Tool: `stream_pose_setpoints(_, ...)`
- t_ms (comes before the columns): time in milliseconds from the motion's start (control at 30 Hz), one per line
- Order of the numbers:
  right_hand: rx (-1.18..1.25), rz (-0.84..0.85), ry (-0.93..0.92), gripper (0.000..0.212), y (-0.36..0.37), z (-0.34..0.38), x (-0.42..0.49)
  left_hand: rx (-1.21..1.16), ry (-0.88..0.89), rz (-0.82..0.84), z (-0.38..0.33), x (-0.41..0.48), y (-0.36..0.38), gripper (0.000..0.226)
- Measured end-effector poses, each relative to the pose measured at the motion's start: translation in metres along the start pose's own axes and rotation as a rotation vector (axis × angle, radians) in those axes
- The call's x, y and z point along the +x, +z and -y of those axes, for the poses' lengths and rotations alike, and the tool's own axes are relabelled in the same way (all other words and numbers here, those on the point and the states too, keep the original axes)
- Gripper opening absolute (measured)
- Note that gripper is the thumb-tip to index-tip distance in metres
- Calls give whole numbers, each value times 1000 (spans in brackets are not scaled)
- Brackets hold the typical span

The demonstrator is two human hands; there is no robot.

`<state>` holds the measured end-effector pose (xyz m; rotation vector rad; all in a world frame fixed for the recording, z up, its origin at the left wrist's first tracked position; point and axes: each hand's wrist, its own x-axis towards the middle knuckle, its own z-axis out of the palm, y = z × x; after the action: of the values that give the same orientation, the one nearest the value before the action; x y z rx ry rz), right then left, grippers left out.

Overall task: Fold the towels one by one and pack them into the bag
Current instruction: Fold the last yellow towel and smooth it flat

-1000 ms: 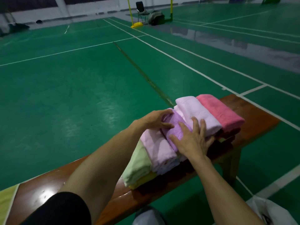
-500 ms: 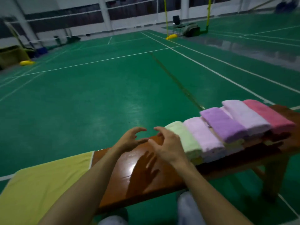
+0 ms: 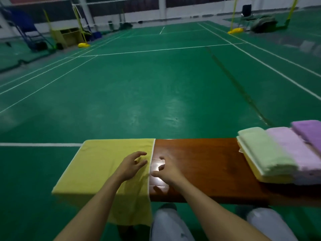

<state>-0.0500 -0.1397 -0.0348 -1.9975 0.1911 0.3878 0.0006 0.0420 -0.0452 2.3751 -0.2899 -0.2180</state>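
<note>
A yellow towel lies spread flat over the left end of the brown wooden bench, its near edge hanging down over the bench front. My left hand hovers over the towel's right part, fingers apart, holding nothing. My right hand is spread over the bare wood just right of the towel's white edge, also holding nothing. At the right end lie folded towels in a row: a light green one, a pale pink one and a purple one. No bag is in view.
The bench stands on a green court floor with white lines. My knees in light trousers are just below the bench front. Far off are yellow net posts, a blue ladder stand and a chair.
The view swung left from the folded row to the flat yellow towel. Both hands left the folded towels and moved left along the bench to the yellow towel's right edge.
</note>
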Motion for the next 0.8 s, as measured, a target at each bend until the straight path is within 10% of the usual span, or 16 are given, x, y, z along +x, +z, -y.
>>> stream_pose_setpoints(267,105,9,50,96,51,27,38,-206,-27,-135,24,-6,5,28)
stream_pose_setpoints(467,394,-52,182,60,56,29,45,-376,-61,-170,25,-10,-1,27)
stream_pose_setpoints(800,239,38,31,56,36,21,32,-83,-45,-51,18,-20,-6,29)
